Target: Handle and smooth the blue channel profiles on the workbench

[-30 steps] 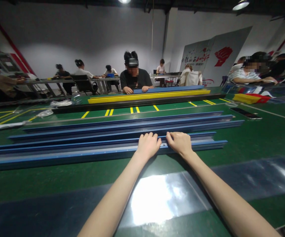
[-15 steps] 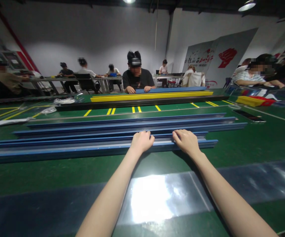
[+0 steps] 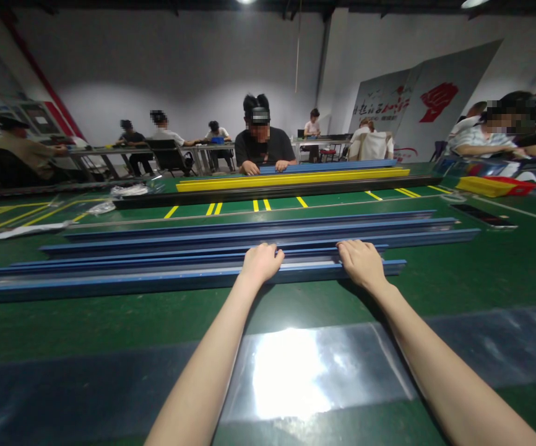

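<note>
A long blue channel profile (image 3: 156, 289) lies nearest to me on the green table, its right end a little beyond my right hand. My left hand (image 3: 262, 261) is closed over its far edge, thumb toward the right. Farther along to the right, my right hand (image 3: 361, 262) curls its fingers over the same channel, thumb toward the left. The fingertips of both hands are partly hidden inside or behind the far edge. Just behind lie several more blue channel profiles (image 3: 416, 237), roughly parallel to it.
A clear plastic sheet (image 3: 110, 384) covers the table's near part. Beyond the blue profiles are a black profile (image 3: 286, 193) and a yellow one (image 3: 296, 180). A phone (image 3: 484, 215) and yellow tray (image 3: 486, 186) lie right. Across sits a person (image 3: 268, 145) with both hands on a blue profile.
The near channel has shifted slightly left relative to the others, my left hand with it. My right hand has slid right along it, widening the gap between my hands. The view has shifted slightly.
</note>
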A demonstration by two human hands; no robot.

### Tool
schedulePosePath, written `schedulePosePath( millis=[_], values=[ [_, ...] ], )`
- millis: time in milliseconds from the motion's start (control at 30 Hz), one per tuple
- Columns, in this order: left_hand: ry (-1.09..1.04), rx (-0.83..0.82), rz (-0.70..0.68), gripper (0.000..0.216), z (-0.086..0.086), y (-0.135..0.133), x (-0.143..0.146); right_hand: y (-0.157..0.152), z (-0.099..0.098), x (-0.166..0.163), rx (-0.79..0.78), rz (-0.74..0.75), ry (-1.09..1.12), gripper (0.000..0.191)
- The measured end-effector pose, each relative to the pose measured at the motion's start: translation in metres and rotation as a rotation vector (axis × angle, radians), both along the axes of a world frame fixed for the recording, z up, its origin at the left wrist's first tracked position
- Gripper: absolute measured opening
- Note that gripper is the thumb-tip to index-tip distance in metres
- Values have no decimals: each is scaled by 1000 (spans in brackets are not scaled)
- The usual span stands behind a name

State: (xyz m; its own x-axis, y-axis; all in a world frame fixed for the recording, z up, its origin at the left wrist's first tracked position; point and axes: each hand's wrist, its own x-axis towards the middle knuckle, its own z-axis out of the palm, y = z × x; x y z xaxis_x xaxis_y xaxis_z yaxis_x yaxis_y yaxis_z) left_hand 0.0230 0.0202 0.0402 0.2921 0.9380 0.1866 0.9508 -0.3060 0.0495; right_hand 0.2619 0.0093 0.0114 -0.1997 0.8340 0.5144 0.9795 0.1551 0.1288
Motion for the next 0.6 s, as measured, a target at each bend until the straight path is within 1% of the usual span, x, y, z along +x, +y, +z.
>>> schedulePosePath(
  millis=[100,233,333,467,600],
  values=[
    [23,-21,1,40,3,-2,2,-1,0,-1,13,-3,13,39],
    [43,-75,-3,42,9,-5,3,-4,-1,-6,57,-30,111,38],
    [56,-89,-18,39,13,-8,5,-6,-1,-13,79,-34,164,37],
    [39,-30,-74,32,15,-12,13,-10,0,-26,85,-21,173,35],
    [4,18,-126,30,8,-17,26,-12,2,-35,83,-30,155,35]
  ],
)
